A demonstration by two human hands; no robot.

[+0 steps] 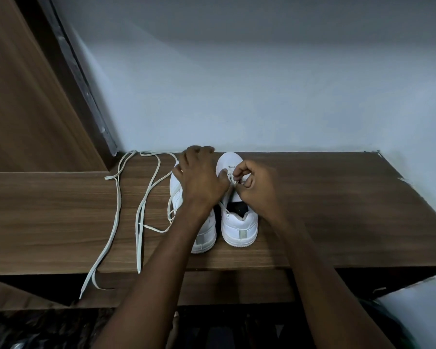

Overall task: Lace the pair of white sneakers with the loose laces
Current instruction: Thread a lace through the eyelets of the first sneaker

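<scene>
Single head cam, my only view. Looks fwd and steeply down from above wooden shelf, facing pale wall. Close range: both forearms enter from bottom edge. Wide-angle, edges bowed. No 2nd view, so no overlap.

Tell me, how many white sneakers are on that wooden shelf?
2. The left sneaker stands partly under the left hand; the right sneaker stands beside it, heels toward the camera, with the right hand at its eyelets.
</scene>
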